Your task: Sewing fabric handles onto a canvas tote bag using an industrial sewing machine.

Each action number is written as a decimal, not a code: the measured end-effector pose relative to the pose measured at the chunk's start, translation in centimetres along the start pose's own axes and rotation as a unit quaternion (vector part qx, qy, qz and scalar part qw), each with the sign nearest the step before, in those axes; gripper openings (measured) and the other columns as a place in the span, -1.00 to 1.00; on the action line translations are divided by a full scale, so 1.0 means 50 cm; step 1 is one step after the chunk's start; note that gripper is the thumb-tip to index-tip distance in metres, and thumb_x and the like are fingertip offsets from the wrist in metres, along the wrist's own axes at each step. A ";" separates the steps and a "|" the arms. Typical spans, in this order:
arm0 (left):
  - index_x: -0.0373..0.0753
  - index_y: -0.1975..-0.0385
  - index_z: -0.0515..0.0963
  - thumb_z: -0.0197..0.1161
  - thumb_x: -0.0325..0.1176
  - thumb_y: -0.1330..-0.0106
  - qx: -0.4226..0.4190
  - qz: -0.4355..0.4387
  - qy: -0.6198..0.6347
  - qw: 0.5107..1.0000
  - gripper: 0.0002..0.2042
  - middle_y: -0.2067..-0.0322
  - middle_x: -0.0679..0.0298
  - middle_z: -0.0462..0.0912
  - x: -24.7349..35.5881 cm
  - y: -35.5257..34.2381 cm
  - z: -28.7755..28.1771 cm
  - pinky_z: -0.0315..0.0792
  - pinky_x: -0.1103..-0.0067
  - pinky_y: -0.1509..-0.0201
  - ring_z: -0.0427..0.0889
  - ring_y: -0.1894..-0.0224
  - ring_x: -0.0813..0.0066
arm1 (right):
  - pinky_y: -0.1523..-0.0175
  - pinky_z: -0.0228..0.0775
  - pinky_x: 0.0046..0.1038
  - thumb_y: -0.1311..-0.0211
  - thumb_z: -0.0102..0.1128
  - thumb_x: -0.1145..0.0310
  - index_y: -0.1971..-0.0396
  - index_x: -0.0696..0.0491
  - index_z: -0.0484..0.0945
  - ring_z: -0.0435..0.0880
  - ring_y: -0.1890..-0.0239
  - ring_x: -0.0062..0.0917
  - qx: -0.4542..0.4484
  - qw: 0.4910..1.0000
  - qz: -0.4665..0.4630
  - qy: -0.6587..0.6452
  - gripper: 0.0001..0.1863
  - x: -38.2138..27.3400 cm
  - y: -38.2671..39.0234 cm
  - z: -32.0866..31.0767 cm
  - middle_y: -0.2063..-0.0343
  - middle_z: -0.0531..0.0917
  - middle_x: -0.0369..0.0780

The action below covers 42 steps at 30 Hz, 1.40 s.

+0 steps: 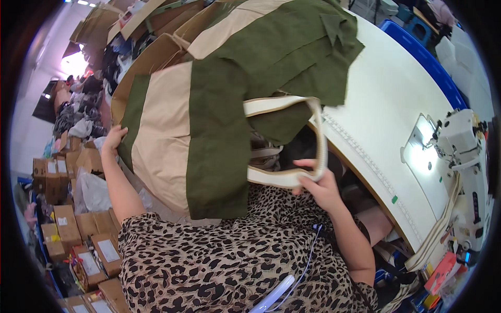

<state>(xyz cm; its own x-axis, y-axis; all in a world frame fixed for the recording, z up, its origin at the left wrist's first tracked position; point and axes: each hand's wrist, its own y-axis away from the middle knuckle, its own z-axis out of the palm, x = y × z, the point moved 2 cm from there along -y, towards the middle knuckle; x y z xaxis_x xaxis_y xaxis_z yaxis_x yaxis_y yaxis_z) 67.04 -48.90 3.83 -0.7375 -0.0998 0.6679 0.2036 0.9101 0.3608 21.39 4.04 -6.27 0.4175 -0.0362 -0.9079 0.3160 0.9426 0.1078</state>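
Observation:
A fabric panel (216,135) with olive and beige bands hangs in front of me. My left hand (112,136) pinches its left edge. A white, tan-edged strap (282,104) loops out from the panel's right side, and my right hand (317,180) grips its lower corner with fingers curled round it. More olive and beige fabric (292,47) lies behind, across the carton and the table's edge. What lies inside the loop is dark and partly hidden.
A white curved table (381,88) with a blue rim holds a sewing machine (459,141) at the right. An open cardboard carton (136,62) stands behind the fabric. Stacked boxes (68,229) and bagged goods fill the left side. A person (438,13) is at the far upper right.

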 end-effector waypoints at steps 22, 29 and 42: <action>-0.06 -0.28 0.47 0.20 -0.21 -0.33 0.418 -0.205 -0.184 0.866 -0.51 -0.27 0.05 0.50 -0.239 -0.044 0.240 0.33 0.10 -0.37 0.43 -0.34 0.00 | -0.03 0.52 -0.47 -0.47 0.17 0.25 -0.44 0.07 0.20 0.68 0.02 -0.52 0.002 0.973 0.220 0.069 -0.36 0.288 -0.145 -0.096 -0.23 0.57 -0.16; -0.32 -0.14 0.51 0.33 -0.45 -0.22 0.315 0.532 -0.011 0.786 -0.55 -0.18 -0.01 0.53 0.338 0.027 0.480 0.32 0.31 -0.38 0.47 -0.27 0.05 | -0.17 0.51 -0.45 -0.39 0.28 0.39 -0.24 0.16 0.46 0.65 -0.03 -0.52 -0.029 0.978 0.160 0.131 -0.54 0.250 -0.103 -0.077 -0.06 0.65 -0.16; -0.31 0.39 0.55 0.22 -0.36 -0.23 0.110 0.555 -0.320 0.760 -0.86 0.25 0.05 0.67 0.776 0.140 0.814 0.57 0.25 0.06 0.65 0.10 0.08 | -0.16 0.48 -0.51 -0.43 0.18 0.48 -0.28 0.11 0.44 0.63 -0.06 -0.59 -0.033 0.990 0.115 0.078 -0.55 0.050 -0.005 -0.047 -0.10 0.64 -0.20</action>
<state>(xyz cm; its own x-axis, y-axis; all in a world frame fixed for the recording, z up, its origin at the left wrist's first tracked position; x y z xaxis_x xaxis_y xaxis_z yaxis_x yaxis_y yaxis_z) 13.66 -30.03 5.77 -0.3655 0.9308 0.0026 0.8686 0.3420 -0.3587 20.33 4.52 -9.51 0.3339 0.2282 -0.9146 0.1704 0.9397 0.2966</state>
